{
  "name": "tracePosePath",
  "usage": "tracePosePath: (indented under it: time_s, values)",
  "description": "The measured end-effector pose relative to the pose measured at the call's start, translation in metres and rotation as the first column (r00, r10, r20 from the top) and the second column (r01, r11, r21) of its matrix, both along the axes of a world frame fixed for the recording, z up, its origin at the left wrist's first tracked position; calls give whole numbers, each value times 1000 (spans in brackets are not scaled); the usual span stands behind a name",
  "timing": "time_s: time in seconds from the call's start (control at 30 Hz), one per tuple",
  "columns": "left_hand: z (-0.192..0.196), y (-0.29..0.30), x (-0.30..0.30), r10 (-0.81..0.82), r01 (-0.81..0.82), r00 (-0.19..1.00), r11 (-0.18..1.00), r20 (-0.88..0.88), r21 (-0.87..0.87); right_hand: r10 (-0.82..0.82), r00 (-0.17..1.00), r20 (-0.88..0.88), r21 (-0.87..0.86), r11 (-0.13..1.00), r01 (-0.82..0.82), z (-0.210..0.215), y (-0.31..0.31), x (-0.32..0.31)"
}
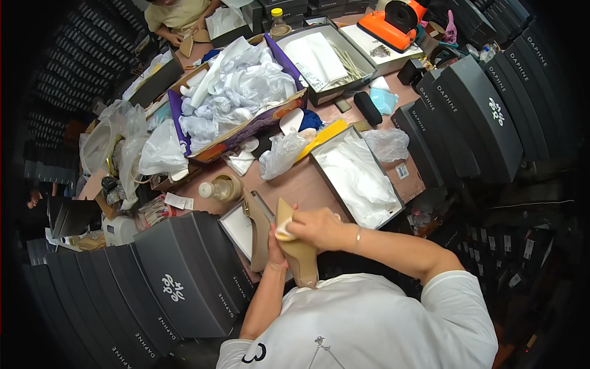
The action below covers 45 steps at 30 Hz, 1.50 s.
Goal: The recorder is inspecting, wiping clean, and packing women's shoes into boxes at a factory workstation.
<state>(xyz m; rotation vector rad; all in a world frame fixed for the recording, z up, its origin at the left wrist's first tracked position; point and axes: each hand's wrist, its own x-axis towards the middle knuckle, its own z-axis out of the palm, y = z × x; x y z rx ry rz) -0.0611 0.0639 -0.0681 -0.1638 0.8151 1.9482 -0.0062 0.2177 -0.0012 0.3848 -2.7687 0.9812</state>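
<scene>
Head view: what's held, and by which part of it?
Left grip: beige shoe, by its left side, around mid-length. Right grip: pale pad, by its right side; the fingers partly hide it.

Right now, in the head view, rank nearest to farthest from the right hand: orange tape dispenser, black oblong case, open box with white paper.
1. Open box with white paper: just ahead and right of the right hand.
2. Black oblong case: beyond that box.
3. Orange tape dispenser: far side, on a white box.
</scene>
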Motion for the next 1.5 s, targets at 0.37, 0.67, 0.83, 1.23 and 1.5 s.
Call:
tracePosePath:
  time_s: [0.37,0.67,0.83,1.23,1.5]
  values:
    - [-12,-9,2,18,-19,999,1000,-39,-16,145,988,-58,5,989,-145,-3,9,26]
    - [-5,-5,6,-2,2,997,1000,75,-2,109,994,24,-262,960,-99,-49,-20,10]
    - [-8,-1,4,71,-74,994,996,-82,-38,151,988,-34,218,966,-140,7,-26,-1]
    - [-1,-28,-22,111,-113,993,992,46,56,314,735,602,-726,-169,667,-72,37,-50]
    - [30,-34,-50,134,-154,987,955,94,254,-507,855,-107,-139,859,492,-121,37,-79]
